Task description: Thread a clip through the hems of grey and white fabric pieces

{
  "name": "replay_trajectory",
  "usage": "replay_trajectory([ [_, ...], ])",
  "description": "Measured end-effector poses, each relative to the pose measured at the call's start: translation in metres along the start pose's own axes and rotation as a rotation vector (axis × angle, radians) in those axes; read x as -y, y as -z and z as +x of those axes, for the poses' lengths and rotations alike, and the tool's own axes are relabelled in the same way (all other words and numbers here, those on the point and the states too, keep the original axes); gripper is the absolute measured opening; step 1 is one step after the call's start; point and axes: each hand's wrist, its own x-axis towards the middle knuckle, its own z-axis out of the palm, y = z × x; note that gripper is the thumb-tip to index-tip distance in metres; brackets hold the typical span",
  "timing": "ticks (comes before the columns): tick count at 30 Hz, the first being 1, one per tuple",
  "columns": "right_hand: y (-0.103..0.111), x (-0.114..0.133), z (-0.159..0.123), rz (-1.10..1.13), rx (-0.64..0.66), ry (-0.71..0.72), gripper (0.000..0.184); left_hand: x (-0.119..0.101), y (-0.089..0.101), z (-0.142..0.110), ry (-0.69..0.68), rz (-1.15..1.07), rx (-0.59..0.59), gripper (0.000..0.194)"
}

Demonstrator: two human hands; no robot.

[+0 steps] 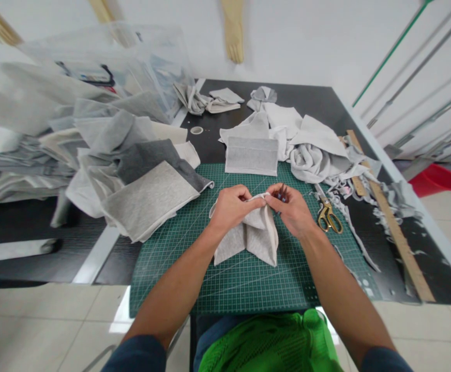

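Observation:
A light grey piece of fabric [262, 240] with a pale seamed edge is held up over the green cutting mat [171, 279]. My left hand [233, 206] pinches its upper edge between thumb and fingers. My right hand [290, 209] grips the same edge a little to the right and also has small dark thread snips [282, 193] tucked in its fingers. The lower part of the cloth hangs in folds onto the mat. Gold-handled scissors [329, 216] lie right of my right hand. Behind my hands lies a flat grey fabric piece [252, 154].
Piled grey fabric [151, 199] covers the left side, with a clear plastic bin [163, 67] behind. White cloth pieces [318, 135] are heaped at the back right. A wooden ruler [398, 227] and fabric scraps [396, 199] lie along the right. A tape roll [196, 130] sits behind.

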Motion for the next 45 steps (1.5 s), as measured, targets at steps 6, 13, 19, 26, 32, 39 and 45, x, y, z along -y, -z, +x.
replay_trajectory([
  [6, 0.0, 0.005, -0.002, -0.009, 0.102, -0.012, 0.026, 0.004, -0.003, -0.001, -0.116, 0.146, -0.075, 0.042],
  [13, -0.004, -0.002, -0.001, -0.005, 0.015, -0.007, 0.02, 0.005, -0.008, -0.004, -0.288, 0.082, -0.049, 0.04],
  [19, -0.007, -0.004, 0.0, -0.045, -0.053, 0.029, 0.017, 0.001, -0.01, -0.003, 0.027, -0.258, 0.043, 0.023],
  [26, -0.007, -0.005, -0.002, -0.081, -0.093, 0.052, 0.022, 0.007, -0.007, 0.003, 0.159, -0.454, 0.112, 0.019],
  [32, -0.002, -0.002, -0.001, -0.284, -0.062, 0.087, 0.043, 0.008, -0.005, 0.004, 0.175, -0.432, 0.022, 0.019],
  [39, -0.001, -0.011, 0.001, -0.459, -0.028, 0.208, 0.048, 0.006, -0.003, 0.004, 0.161, -0.435, -0.006, 0.021],
  [45, -0.001, -0.007, 0.0, -0.596, -0.015, 0.289, 0.05, 0.007, -0.003, 0.003, 0.149, -0.454, -0.005, 0.02],
])
